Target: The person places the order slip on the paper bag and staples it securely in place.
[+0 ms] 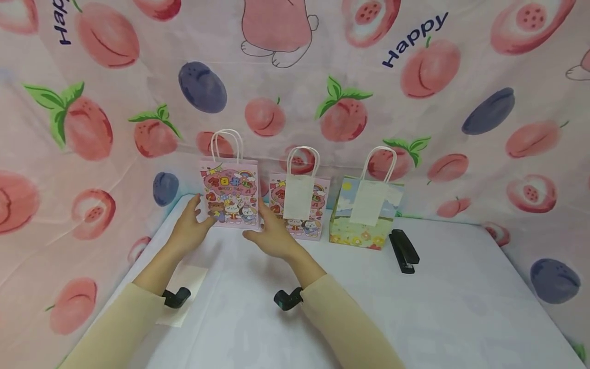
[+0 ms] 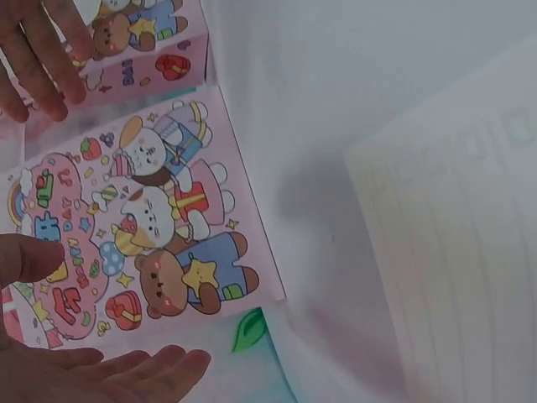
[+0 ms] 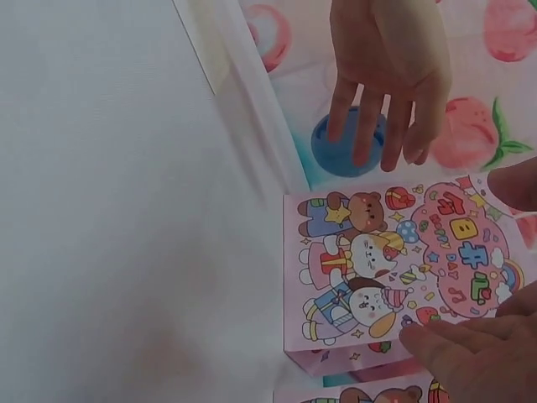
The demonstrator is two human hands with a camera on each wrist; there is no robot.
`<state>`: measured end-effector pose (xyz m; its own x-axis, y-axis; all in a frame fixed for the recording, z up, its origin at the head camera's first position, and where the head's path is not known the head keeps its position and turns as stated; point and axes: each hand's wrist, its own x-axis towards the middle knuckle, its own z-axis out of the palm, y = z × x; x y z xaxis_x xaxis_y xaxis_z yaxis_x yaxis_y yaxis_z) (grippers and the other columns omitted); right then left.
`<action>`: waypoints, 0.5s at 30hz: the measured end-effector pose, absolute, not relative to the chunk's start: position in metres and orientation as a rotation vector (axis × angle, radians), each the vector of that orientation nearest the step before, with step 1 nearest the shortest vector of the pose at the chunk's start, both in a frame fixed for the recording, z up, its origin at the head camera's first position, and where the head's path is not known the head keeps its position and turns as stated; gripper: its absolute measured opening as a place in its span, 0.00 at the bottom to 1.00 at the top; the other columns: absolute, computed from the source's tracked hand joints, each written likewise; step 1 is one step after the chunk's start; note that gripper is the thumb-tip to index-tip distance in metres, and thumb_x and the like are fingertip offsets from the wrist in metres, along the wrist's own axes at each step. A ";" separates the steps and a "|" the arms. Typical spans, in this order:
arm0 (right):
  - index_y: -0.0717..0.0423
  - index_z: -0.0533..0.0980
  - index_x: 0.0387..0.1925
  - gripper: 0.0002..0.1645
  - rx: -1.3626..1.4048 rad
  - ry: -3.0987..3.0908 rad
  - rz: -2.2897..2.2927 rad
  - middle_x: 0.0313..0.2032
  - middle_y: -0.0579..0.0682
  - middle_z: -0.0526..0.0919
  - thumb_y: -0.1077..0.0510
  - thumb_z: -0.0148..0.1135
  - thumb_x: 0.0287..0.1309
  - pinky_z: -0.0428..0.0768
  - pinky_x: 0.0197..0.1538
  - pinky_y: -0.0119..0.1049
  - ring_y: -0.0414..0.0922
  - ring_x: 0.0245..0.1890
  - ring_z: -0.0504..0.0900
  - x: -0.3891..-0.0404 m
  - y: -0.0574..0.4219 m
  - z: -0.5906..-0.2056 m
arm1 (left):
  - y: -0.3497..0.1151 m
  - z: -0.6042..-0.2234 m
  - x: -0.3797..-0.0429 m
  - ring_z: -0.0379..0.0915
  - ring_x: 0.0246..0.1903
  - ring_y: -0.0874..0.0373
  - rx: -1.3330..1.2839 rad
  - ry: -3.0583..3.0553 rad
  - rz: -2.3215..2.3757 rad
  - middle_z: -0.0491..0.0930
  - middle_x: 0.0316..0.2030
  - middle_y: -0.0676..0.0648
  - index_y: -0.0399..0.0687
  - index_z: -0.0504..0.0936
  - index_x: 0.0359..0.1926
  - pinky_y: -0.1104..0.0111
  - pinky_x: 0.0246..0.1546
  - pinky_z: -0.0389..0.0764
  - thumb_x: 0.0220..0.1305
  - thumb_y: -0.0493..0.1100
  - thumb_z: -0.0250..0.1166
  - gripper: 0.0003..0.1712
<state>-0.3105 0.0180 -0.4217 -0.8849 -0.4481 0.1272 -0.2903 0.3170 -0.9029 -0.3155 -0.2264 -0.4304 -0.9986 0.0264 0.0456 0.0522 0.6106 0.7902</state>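
A pink paper gift bag (image 1: pixel 230 205) with white handles and cartoon animals stands upright at the back left. My left hand (image 1: pixel 188 228) is at its left side, fingers extended and thumb near the front. On the bag's other side is my right hand (image 1: pixel 275 236), its fingers reaching into the space beside the neighbouring bag. In the left wrist view, the left fingers (image 2: pixel 155 374) are held out flat along the pink bag's side. The right wrist view shows the right fingers (image 3: pixel 445 344) extended close against its edge. Neither hand curls round the bag.
To the right stand a second pink bag (image 1: pixel 318 205) and a yellow-green landscape bag (image 1: pixel 357 238), each with a pale paper slip (image 1: pixel 298 197) on its front. A black stapler (image 1: pixel 404 251) lies beside them. Lined paper (image 1: pixel 195 279) lies under my left forearm. A fruit-print cloth (image 1: pixel 295 77) hangs behind.
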 end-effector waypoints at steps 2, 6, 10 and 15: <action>0.48 0.38 0.84 0.59 -0.686 2.456 -1.594 0.83 0.53 0.50 0.55 0.66 0.66 0.55 0.79 0.63 0.56 0.82 0.53 -0.314 0.014 -0.420 | -0.228 -0.429 -0.319 0.48 0.77 0.27 -0.048 -2.793 -1.376 0.42 0.82 0.31 0.39 0.33 0.83 0.34 0.72 0.61 0.76 0.47 0.57 0.51; 0.46 0.36 0.84 0.59 -0.661 2.480 -1.585 0.83 0.52 0.49 0.56 0.64 0.66 0.49 0.80 0.64 0.55 0.83 0.50 -0.320 0.008 -0.417 | -0.229 -0.428 -0.327 0.49 0.77 0.26 -0.037 -2.787 -1.390 0.43 0.81 0.31 0.40 0.33 0.83 0.35 0.72 0.63 0.76 0.46 0.56 0.50; 0.47 0.38 0.84 0.57 -0.673 2.467 -1.595 0.82 0.54 0.54 0.60 0.63 0.66 0.54 0.80 0.61 0.57 0.81 0.56 -0.326 0.005 -0.415 | -0.227 -0.427 -0.335 0.51 0.76 0.25 -0.030 -2.779 -1.426 0.44 0.81 0.29 0.42 0.32 0.83 0.36 0.70 0.66 0.77 0.45 0.55 0.50; 0.47 0.43 0.84 0.55 -0.676 2.457 -1.601 0.80 0.55 0.60 0.61 0.63 0.66 0.58 0.80 0.59 0.57 0.79 0.61 -0.331 0.004 -0.416 | -0.225 -0.426 -0.339 0.54 0.75 0.25 -0.025 -2.773 -1.463 0.46 0.80 0.27 0.43 0.31 0.83 0.36 0.70 0.66 0.77 0.45 0.55 0.50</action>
